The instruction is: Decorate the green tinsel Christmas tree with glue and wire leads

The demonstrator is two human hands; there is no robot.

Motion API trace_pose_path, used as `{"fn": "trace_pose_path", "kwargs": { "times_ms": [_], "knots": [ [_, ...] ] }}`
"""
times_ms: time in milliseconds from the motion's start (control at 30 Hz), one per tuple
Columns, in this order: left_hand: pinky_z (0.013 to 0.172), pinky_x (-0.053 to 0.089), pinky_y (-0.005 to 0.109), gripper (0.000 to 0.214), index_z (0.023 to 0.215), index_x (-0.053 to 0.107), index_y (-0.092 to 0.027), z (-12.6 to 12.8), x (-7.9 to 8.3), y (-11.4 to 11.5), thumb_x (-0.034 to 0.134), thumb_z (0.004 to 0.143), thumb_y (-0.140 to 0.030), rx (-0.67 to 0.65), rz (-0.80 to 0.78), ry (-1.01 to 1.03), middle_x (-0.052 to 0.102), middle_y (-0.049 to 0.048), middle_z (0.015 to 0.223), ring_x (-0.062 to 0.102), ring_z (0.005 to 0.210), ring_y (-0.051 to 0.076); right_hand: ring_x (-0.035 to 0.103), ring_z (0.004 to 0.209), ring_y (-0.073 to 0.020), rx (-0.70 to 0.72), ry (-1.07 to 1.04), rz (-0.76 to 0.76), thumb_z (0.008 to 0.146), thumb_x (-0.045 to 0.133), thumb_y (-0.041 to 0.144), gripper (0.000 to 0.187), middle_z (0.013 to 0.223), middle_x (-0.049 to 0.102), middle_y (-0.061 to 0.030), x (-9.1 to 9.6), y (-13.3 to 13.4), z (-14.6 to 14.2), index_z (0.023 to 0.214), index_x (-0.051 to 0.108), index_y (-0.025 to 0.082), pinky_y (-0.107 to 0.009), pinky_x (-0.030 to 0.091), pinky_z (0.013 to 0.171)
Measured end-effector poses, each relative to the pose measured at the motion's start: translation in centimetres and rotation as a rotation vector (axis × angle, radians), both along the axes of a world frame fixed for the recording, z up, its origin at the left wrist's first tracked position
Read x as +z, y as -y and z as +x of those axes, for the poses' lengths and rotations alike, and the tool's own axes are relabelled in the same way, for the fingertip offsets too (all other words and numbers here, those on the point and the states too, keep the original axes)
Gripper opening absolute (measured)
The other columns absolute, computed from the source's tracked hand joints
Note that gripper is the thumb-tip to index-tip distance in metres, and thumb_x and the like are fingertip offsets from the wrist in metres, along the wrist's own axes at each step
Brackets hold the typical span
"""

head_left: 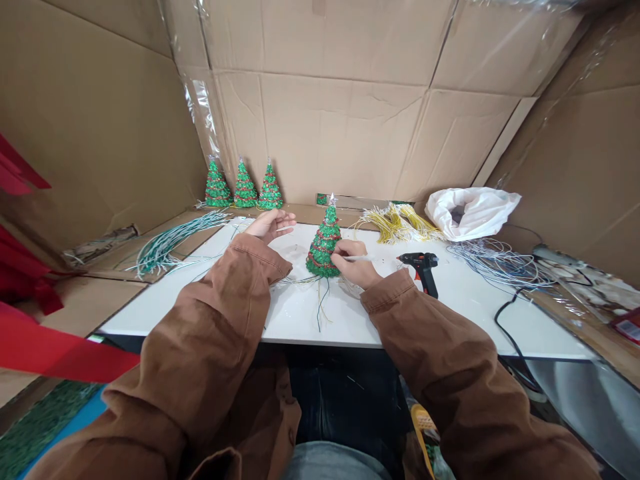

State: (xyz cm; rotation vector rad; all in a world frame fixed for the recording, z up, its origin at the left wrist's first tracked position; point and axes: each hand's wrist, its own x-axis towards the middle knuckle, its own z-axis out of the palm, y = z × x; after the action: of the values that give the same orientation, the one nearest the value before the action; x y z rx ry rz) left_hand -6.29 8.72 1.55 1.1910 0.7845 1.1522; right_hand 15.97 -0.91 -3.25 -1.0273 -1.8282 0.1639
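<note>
A miniature Christmas tree (325,241), green with red garlands and a pale star on top, stands upright on the white tabletop. Thin green and yellowish wires (323,307) trail from under its base toward me. My right hand (354,261) is closed at the tree's lower right side, its fingertips against the branches; a pale streak across the fingers is too unclear to name. Left of the tree and apart from it, my left hand (273,225) is raised with fingers stretched out, holding nothing visible. Just right of my right hand lies a black and red hot glue gun (423,268).
Three similar trees (243,185) stand at the back left, behind a bundle of green-white wires (175,243). Yellow-white wires (397,223), a white plastic bag (470,210) and loose wires (500,263) lie at right. Cardboard walls (325,133) surround the table. A black cable (505,313) crosses the right edge.
</note>
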Motion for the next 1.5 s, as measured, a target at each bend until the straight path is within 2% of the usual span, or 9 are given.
{"fn": "trace_pose_path", "kwargs": {
  "times_ms": [367,533,800,1067,1300,1500],
  "knots": [
    [0.083,0.048,0.034,0.007,0.071,0.062,-0.016,0.14,0.03,0.31,0.064,0.068,-0.022,0.019,0.012,0.004,0.067,0.0024,0.084,0.064,0.077,0.014,0.041,0.051,-0.0102,-0.002,-0.011,-0.014,0.064,0.048,0.018,0.015,0.049,0.046,0.0029,0.0,0.06,-0.04,0.049,0.045,0.019,-0.023,0.03,0.052],
    [0.082,0.049,0.032,0.013,0.072,0.064,-0.016,0.12,0.15,0.55,0.067,0.07,-0.027,0.023,0.019,-0.014,0.068,0.0034,0.085,0.064,0.077,0.013,0.04,0.051,-0.01,0.0,-0.007,-0.021,0.064,0.048,0.017,0.016,0.049,0.046,0.0031,-0.05,0.0,-0.03,0.049,0.045,0.019,-0.023,0.03,0.052],
    [0.08,0.051,0.03,0.008,0.071,0.064,-0.016,0.04,0.19,0.76,0.067,0.07,-0.023,-0.007,0.038,-0.021,0.069,0.0035,0.088,0.064,0.079,0.013,0.04,0.052,-0.01,0.002,-0.005,-0.021,0.065,0.049,0.018,0.016,0.049,0.046,0.003,0.07,0.11,-0.04,0.049,0.045,0.019,-0.023,0.03,0.052],
    [0.081,0.051,0.034,0.023,0.074,0.063,-0.017,-0.02,-0.17,0.21,0.077,0.059,-0.028,0.039,0.033,-0.029,0.069,0.0025,0.083,0.066,0.076,0.014,0.04,0.051,-0.01,-0.005,-0.003,-0.018,0.064,0.049,0.018,0.016,0.049,0.046,0.0032,0.03,0.03,-0.01,0.049,0.045,0.019,-0.023,0.029,0.052],
    [0.079,0.052,0.033,0.019,0.072,0.061,-0.017,-0.18,-0.14,0.17,0.074,0.063,-0.028,0.031,0.011,0.006,0.069,0.0019,0.083,0.065,0.076,0.014,0.04,0.051,-0.0098,-0.006,-0.013,-0.022,0.064,0.048,0.017,0.016,0.049,0.045,0.0033,-0.09,0.11,-0.1,0.049,0.043,0.019,-0.024,0.029,0.052],
    [0.075,0.05,0.029,0.017,0.07,0.064,-0.016,-0.12,-0.07,0.17,0.073,0.063,-0.028,-0.001,0.025,-0.063,0.068,0.0029,0.079,0.063,0.074,0.013,0.039,0.051,-0.0098,0.01,0.037,0.037,0.064,0.048,0.017,0.016,0.051,0.044,0.003,-0.01,0.41,-0.21,0.05,0.041,0.019,-0.024,0.028,0.053]
  ]
}}
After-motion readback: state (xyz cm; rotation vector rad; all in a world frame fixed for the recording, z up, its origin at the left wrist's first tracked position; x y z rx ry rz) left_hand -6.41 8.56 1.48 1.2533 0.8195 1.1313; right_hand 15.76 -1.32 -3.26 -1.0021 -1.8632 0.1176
